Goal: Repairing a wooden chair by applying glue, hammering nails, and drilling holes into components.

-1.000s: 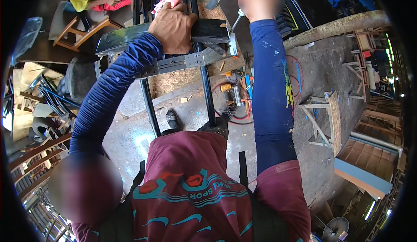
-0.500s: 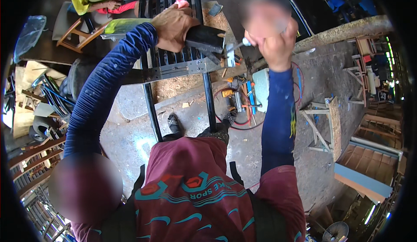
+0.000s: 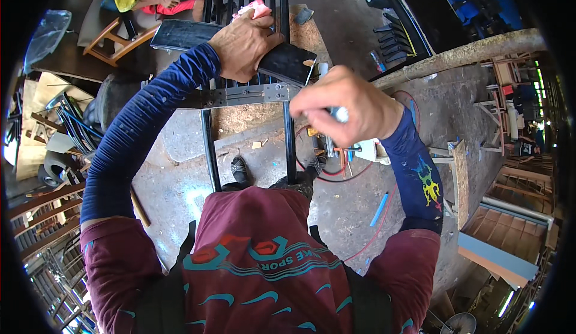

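My left hand (image 3: pixel 243 49) is closed around a glossy black panel (image 3: pixel 285 63) lying crosswise on a black slatted chair frame (image 3: pixel 208 1), with a crumpled pink cloth (image 3: pixel 260 9) at its fingertips. Below the panel runs a metal plate with screws (image 3: pixel 240 94). My right hand (image 3: pixel 351 103) is closed on a tool handle (image 3: pixel 341 114), probably a screwdriver, at the right end of the frame. A thin shaft shows above that hand toward the panel's end; its tip is too small to make out. The frame's two long black legs reach down toward my feet.
A co-worker's arm and legs (image 3: pixel 171 1) are at upper left beside an upturned wooden-framed seat (image 3: pixel 114 46). A thick pole (image 3: pixel 456 55) crosses the upper right. Hoses, hand tools and a blue rod (image 3: pixel 378 208) lie on the floor (image 3: pixel 342 226); wooden stands (image 3: pixel 461 172) stand right.
My right hand has come down and leftward from high at the upper right, the tool still in it. My left hand stays on the panel, shifted slightly right along with the frame in view.
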The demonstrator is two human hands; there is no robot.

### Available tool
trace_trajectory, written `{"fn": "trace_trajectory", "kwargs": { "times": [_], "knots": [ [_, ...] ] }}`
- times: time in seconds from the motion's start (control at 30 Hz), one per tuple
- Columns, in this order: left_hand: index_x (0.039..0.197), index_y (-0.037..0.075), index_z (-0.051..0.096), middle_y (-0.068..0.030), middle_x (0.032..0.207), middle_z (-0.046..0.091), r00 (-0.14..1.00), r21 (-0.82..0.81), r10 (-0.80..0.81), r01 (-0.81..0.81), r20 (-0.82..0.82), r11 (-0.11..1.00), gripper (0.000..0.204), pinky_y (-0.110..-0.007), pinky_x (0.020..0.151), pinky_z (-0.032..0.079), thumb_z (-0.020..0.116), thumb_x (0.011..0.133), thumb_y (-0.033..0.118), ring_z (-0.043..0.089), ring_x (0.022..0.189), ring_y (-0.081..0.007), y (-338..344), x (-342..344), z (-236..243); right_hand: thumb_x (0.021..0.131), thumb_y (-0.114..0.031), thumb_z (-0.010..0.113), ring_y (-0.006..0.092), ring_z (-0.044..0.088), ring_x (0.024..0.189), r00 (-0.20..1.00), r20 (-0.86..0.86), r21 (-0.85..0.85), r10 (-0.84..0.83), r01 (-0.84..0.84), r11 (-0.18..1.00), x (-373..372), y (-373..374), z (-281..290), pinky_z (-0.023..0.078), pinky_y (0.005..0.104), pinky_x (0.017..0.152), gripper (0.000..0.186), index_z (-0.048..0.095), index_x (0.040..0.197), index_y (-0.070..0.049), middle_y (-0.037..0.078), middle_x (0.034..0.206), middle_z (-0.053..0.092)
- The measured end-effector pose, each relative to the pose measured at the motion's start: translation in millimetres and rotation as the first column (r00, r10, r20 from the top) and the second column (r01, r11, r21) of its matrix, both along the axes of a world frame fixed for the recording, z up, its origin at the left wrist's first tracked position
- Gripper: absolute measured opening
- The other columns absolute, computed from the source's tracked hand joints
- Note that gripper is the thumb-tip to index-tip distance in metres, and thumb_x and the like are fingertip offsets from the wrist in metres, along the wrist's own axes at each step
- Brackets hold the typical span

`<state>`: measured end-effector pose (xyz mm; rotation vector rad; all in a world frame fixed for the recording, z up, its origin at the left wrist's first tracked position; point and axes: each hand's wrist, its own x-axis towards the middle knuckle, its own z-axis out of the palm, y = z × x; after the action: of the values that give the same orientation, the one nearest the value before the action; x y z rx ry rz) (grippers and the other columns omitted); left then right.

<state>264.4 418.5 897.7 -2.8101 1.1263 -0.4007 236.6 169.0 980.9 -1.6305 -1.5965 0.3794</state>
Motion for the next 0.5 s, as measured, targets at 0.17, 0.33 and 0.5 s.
{"fn": "trace_trajectory", "kwargs": {
  "times": [0.17,0.33,0.5],
  "knots": [
    [0.113,0.005,0.061,-0.0072,0.101,0.069,0.997,0.077,0.035,-0.040,0.069,0.996,0.060,-0.045,0.101,0.039,0.075,0.058,0.024,0.053,0.113,-0.0240,1,-8,-2,0.072,0.004,0.063,0.0325,0.064,0.062,0.976,0.216,-0.174,0.022,0.017,0.985,-29,-9,-34,0.049,0.0403,0.057,0.023,0.068,0.094,0.000,0.013,0.068,0.064],
    [0.108,0.003,0.063,-0.0119,0.100,0.066,1.000,-0.083,-0.027,0.026,-0.009,0.996,0.055,-0.045,0.098,0.043,0.073,0.057,0.021,0.058,0.106,-0.0282,13,20,-10,0.069,0.005,0.062,0.0251,0.055,0.055,0.862,0.155,0.431,-0.483,0.381,0.818,-85,6,-76,0.043,0.0392,0.053,0.041,0.065,0.109,-0.001,0.007,0.065,0.056],
    [0.110,-0.001,0.063,-0.0166,0.099,0.061,0.988,-0.147,-0.063,0.042,-0.138,0.988,0.057,-0.043,0.098,0.044,0.073,0.056,0.016,0.060,0.104,-0.0328,20,35,-21,0.071,-0.010,0.071,0.0192,0.050,0.053,0.741,0.044,0.531,-0.670,0.550,0.645,-119,2,-111,0.039,0.0380,0.050,0.049,0.064,0.119,-0.001,0.002,0.062,0.049]
  ]
}}
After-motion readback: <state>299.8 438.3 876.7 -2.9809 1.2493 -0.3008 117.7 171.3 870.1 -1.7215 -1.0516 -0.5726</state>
